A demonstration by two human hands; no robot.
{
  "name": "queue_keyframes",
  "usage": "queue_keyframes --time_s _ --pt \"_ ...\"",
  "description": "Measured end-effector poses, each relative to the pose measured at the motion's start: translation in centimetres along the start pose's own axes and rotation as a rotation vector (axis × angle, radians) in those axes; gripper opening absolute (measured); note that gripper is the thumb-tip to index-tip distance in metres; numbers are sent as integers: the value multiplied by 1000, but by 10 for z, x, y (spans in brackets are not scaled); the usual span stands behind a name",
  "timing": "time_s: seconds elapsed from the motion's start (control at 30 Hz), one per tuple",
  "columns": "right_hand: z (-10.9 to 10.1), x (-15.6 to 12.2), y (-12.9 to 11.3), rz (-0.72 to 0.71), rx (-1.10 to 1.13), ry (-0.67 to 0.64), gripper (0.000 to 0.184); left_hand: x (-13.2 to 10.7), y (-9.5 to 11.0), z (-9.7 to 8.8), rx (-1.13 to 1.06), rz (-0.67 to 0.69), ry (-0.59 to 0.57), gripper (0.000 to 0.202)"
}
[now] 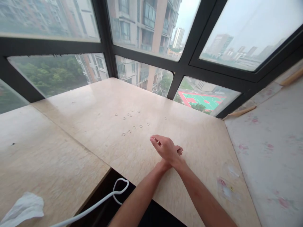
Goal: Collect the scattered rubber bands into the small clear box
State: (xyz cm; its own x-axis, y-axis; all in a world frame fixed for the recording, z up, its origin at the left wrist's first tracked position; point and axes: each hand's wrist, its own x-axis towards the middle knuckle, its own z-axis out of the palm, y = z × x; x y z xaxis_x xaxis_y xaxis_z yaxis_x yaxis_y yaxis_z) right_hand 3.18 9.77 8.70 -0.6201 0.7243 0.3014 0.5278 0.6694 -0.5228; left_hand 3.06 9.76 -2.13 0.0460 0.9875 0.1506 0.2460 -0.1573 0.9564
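My forearms cross over the marble-patterned tabletop [189,132]. My right hand [163,145] lies over my left wrist and points left, its thumb and fingertips pinched together. Whatever may be between those fingertips is too small to make out. Partly hidden behind it, my left hand [179,150] reaches to the right with curled fingers, their contents out of sight. Several small thin rings lie flat ahead of my hands. The nearest to my right fingertips is a thin ring [148,124]; a separate ring [165,118] sits farther right.
A white cable [94,205] loops over the dark gap at the table's front edge. Crumpled tissue [26,206] lies at lower left, a clear plastic bag [227,188] at right. Dark-framed windows [142,53] border the back; a floral wall [272,148] stands right.
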Motion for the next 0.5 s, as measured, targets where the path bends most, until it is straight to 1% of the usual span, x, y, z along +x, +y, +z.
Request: queue_keyframes --time_s 0.1,0.17,0.27,0.37,0.43,0.5 --pt "28 47 -6 -32 -223 -277 31 5 -7 0 -72 -13 -7 21" --pt "47 71 -10 -72 -289 -370 34 7 -8 -1 -85 -25 -4 20" --pt "73 97 -15 -123 -342 -454 37 7 -3 -5 -76 -65 -4 20" --pt "93 112 -21 -160 -411 -521 33 7 4 -8 -53 -94 0 21" --pt "101 118 -23 -179 -453 -555 28 7 7 -9 -49 -94 7 21" --pt "103 121 -23 -194 -489 -579 28 7 5 -8 -71 -94 15 20"
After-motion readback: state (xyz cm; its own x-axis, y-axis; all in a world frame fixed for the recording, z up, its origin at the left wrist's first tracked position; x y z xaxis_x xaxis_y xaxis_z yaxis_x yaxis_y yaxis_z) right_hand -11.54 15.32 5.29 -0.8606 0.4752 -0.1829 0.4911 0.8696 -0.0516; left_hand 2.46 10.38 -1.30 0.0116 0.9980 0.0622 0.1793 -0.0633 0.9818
